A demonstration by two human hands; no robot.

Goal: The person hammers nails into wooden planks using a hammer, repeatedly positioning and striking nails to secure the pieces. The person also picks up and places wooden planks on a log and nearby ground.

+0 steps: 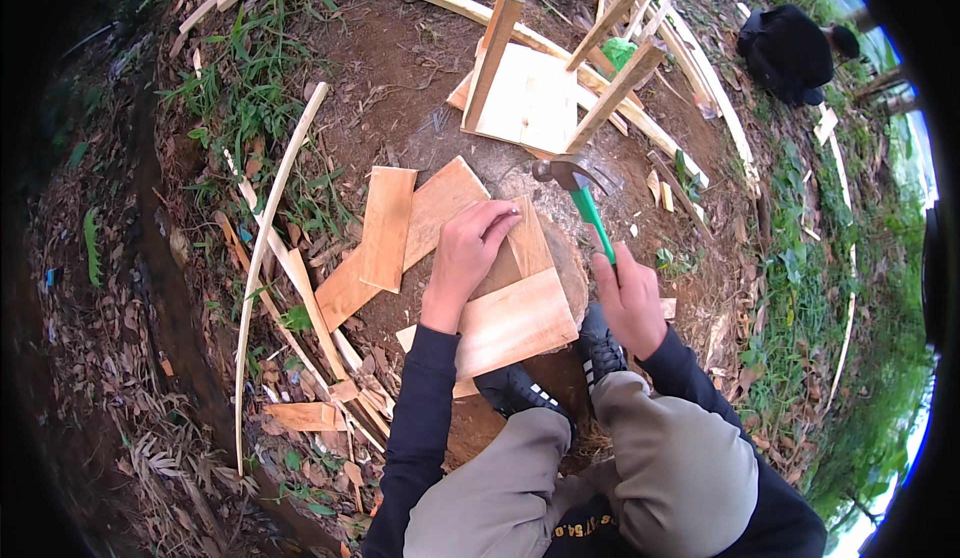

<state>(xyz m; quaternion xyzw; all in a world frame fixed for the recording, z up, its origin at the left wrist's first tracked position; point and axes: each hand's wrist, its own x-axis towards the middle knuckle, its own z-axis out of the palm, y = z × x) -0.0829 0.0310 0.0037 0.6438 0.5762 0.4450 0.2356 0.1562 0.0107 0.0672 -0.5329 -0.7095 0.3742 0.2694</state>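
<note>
My left hand (pixel 468 258) presses down on a small wooden board (pixel 527 244) that lies on a round tree stump (pixel 572 268), fingertips pinched near the board's top edge. A wider pale board (pixel 515 326) sits under it, toward me. My right hand (pixel 630 298) grips the green handle of a claw hammer (pixel 578 186), its steel head raised above the far edge of the stump. My two black shoes (pixel 560 373) rest against the stump's near side.
Two loose planks (pixel 390 228) lie on the dirt left of the stump. An upturned wooden stool frame (pixel 545 88) stands beyond. Thin curved wood strips (pixel 262 258) and offcuts litter the ground. A person in black (pixel 790 53) crouches at the far right.
</note>
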